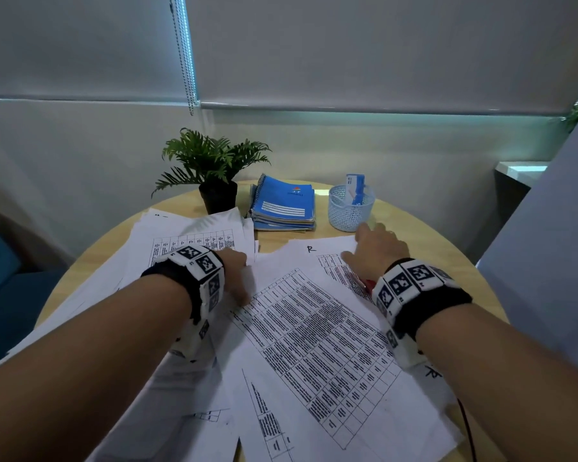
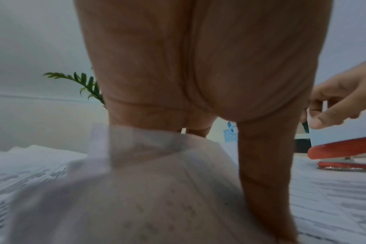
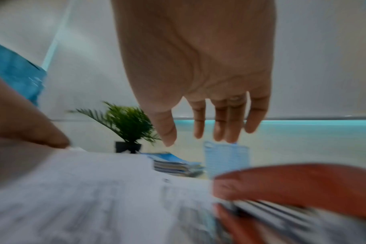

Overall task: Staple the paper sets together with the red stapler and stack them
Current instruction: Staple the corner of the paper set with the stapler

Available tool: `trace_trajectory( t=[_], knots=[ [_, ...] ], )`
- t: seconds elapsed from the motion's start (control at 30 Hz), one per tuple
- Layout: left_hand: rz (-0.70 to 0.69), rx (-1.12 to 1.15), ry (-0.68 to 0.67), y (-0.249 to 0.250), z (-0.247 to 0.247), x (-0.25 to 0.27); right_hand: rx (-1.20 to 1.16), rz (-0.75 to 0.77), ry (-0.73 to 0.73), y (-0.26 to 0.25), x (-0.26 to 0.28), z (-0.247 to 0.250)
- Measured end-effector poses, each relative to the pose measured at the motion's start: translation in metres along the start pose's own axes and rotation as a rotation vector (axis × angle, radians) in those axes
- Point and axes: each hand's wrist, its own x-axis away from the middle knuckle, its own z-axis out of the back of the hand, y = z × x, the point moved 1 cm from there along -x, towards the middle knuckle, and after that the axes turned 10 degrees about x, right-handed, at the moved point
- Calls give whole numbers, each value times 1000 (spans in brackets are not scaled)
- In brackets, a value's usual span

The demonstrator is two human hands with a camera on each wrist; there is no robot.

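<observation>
Printed paper sheets point(image 1: 314, 328) lie spread and overlapping across the round wooden table point(image 1: 447, 248). My left hand point(image 1: 237, 271) grips the edge of one paper set point(image 2: 146, 189), which curves up off the table under my fingers while the thumb point(image 2: 265, 181) points down beside it. The red stapler point(image 1: 367, 284) lies on the sheets at the right, mostly hidden under my right wrist in the head view. It is plain in the left wrist view point(image 2: 343, 148) and blurred in the right wrist view point(image 3: 303, 186). My right hand point(image 1: 377, 248) hovers above it, fingers relaxed, holding nothing.
At the table's back stand a potted plant point(image 1: 214, 168), a stack of blue spiral notebooks point(image 1: 284, 205) and a pale mesh cup point(image 1: 351, 208) holding a blue-and-white box. A blue seat point(image 1: 0, 268) is at the left and a grey panel point(image 1: 548, 261) at the right.
</observation>
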Motion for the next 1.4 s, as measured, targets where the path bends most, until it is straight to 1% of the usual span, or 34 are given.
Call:
trace_trajectory(
  t=[0.03,0.07,0.13,0.17,0.2,0.27,0.37,0.43,0.53,0.7,0.8,0.87,0.97,1.03,1.13,1.2,1.3,1.4],
  knots=[
    [-6,24,6,0,0,1,-55,53,35,-9,4,6],
    [-11,63,13,0,0,2,-142,115,33,-18,5,8],
    [-34,140,54,-1,3,5,-350,199,-54,-35,10,7],
    [-56,155,82,-2,6,8,-447,218,-98,-43,12,5],
    [-83,157,114,-2,9,10,-529,232,-109,-50,14,4],
    [-140,167,179,-4,14,17,-628,229,-87,-62,18,1],
    [-177,201,246,-8,17,29,-689,168,-97,-74,19,1],
    [-204,208,277,-11,17,35,-696,133,-163,-78,19,3],
    [-228,237,288,-14,15,42,-814,88,-254,-81,24,8],
    [-258,258,291,-14,13,49,-834,66,-256,-85,33,12],
    [-248,285,284,-17,14,51,-817,98,-258,-87,35,12],
    [-215,273,310,-17,14,51,-850,111,-214,-89,37,11],
    [-149,211,425,-13,16,46,-947,97,-85,-93,41,6],
    [-114,260,474,-8,17,41,-933,126,-9,-97,44,5],
    [-128,376,493,-2,14,32,-899,179,82,-99,48,5],
    [-143,426,490,0,11,26,-813,205,141,-99,49,4],
    [-158,423,514,0,12,24,-755,204,244,-99,49,3],
    [-178,386,528,2,13,26,-762,224,275,-99,48,4]
  ],
)
